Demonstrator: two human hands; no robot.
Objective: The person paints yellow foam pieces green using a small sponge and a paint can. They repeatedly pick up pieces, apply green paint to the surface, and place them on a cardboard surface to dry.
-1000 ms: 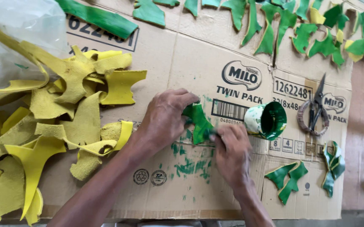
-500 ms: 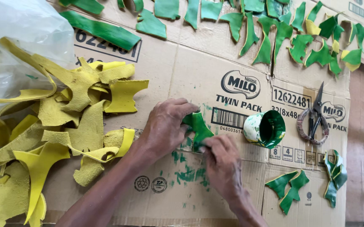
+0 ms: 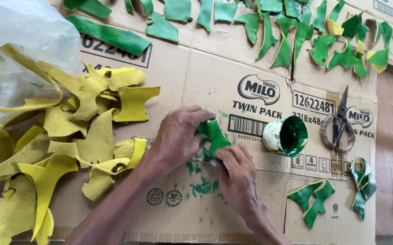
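Both hands meet near the middle of the scene over one small green scrap (image 3: 213, 136). Left hand (image 3: 178, 136) lies knuckles up with its fingers curled down onto the far left edge of the scrap, pinning it. Right hand (image 3: 235, 174), just nearer and to the right, pinches the near end of the same scrap between thumb and fingertips.

Under everything lies a flattened cardboard box (image 3: 232, 68) that fills most of the view; green paint smears (image 3: 201, 186) mark it just near the hands. At the far left a clear plastic bag (image 3: 19, 27) bulges over the cardboard's edge. A big heap of yellow suede-like offcuts (image 3: 83, 131) spreads across the left side, reaching close to the left forearm. Along the far edge runs a row of green-painted pieces (image 3: 287, 31), some showing yellow undersides. Right of the hands, close by, a small cup of green paint (image 3: 287, 136) lies tilted with its mouth toward the camera. Farther right rest scissors (image 3: 339, 122) with cord-wrapped handles. At the near right lie two green pieces (image 3: 314, 199) and a curled green strip (image 3: 363, 188), well apart from the hands.
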